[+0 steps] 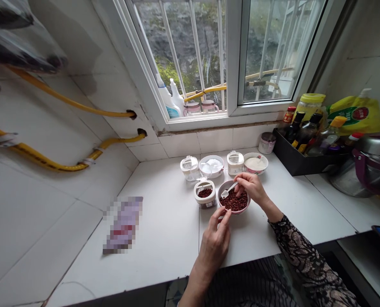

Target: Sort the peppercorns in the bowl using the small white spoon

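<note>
My right hand (pixel 249 186) pinches the handle of a small white spoon (pixel 224 193), whose scoop rests over dark red dried grains in a bowl (pixel 237 211). With fingertips at the bowl's front left rim, my left hand (pixel 216 238) steadies it. Just left of the bowl stands a clear jar (pixel 204 194) with a white top, partly filled with the same red grains. Behind are a jar (pixel 190 167), a bowl of white powder (pixel 212 165), another jar (pixel 235 162) and a bowl of pale grains (pixel 255 163).
A black box (pixel 297 160) of bottles and a metal pot (pixel 349 179) stand at the right. A pixelated purple packet (pixel 124 226) lies on the white counter (pixel 164 238) at left. Behind the counter is a barred window, with a lidded jar (pixel 267 143) near the box.
</note>
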The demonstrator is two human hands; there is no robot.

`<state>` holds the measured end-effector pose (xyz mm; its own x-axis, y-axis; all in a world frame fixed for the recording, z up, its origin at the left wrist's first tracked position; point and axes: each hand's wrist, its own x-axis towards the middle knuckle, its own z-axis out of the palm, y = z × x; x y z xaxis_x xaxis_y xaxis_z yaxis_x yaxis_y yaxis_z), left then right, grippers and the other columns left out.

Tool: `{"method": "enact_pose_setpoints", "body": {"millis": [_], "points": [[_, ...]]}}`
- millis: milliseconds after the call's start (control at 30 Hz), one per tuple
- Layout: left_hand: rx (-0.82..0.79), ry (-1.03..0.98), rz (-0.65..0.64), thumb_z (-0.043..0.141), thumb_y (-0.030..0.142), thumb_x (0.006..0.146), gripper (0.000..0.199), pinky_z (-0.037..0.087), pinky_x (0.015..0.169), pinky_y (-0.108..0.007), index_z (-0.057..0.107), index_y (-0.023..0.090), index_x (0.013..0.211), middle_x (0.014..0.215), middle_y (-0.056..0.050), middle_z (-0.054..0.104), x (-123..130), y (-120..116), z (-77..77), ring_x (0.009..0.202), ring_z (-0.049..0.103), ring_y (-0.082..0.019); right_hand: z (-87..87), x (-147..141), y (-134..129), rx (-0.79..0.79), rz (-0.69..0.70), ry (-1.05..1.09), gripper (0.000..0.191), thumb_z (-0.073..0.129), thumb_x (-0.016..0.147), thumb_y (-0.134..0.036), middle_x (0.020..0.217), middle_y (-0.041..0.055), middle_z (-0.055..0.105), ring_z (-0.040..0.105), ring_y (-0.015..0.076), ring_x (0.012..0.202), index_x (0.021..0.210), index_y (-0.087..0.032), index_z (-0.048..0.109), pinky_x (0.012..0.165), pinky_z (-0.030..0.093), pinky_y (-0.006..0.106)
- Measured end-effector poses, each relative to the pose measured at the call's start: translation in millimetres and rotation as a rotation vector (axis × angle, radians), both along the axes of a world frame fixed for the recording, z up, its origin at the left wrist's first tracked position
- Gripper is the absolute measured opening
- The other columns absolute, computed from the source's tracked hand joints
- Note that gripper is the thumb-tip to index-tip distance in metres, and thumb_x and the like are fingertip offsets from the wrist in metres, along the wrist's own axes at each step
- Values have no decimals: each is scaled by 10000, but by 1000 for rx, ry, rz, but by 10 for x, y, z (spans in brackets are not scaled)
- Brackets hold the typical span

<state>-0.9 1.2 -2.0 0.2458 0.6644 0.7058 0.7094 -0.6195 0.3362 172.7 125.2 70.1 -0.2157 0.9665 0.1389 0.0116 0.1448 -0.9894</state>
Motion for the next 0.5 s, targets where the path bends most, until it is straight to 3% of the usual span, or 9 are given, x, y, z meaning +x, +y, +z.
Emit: {"method": "enact_pose_setpoints", "body": {"millis": [233, 400, 500], "points": [[5, -17, -8, 428, -10, 940, 589, 623, 943, -327, 446, 205, 1488, 1338, -164, 564, 7, 6, -9, 1239, 638, -232, 60, -142, -66, 108, -53, 68, 377, 633, 853, -570, 672, 13, 715, 691, 171, 535, 904, -196, 620, 556, 587, 288], [19, -25, -8, 417, -14, 932, 595, 622, 944, -321, 452, 190, 1489, 1352, -170, 554, 18, 13, -24, 1223, 641, -228, 54, -333, -223, 448, -13, -170, 206, 517, 969, -378, 754, 26, 722, 702, 181, 679, 981, -222, 651, 704, 572, 312], [27, -30, -7, 418, -22, 926, 595, 621, 942, -316, 457, 183, 1483, 1352, -172, 548, 20, 14, -29, 1226, 639, -226, 50, -329, -257, 558, -8, -277, 198, 484, 973, -304, 743, 23, 715, 692, 177, 692, 969, -222, 664, 724, 551, 304]]}}
